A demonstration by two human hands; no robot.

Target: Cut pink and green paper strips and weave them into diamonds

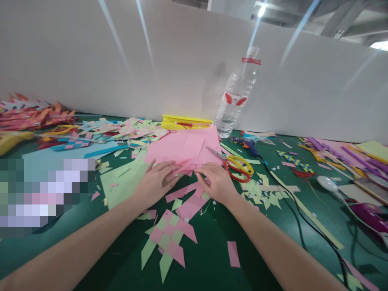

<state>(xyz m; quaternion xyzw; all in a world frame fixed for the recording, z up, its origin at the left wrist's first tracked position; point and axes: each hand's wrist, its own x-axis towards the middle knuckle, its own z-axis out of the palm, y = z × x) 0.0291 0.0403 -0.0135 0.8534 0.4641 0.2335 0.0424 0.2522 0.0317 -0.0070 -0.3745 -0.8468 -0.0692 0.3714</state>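
Both of my hands rest on the near edge of a stack of pink paper sheets (184, 147) on a green table (212, 258). My left hand (157, 180) lies flat with its fingers stretched toward the paper's folded edge. My right hand (216, 182) has its fingers curled and pinched on that same pink edge. A woven pink and green paper piece (169, 238) lies just in front of my forearms. Red and yellow scissors (235, 163) rest on the paper's right corner, close to my right hand.
A clear water bottle (236, 97) stands by the white back wall, beside a yellow box (184, 122). A blue glue gun (248, 145) with a black cord (303, 226) lies on the right. Paper strips and scraps (121, 131) cover the left, and purple strips (339, 151) the right.
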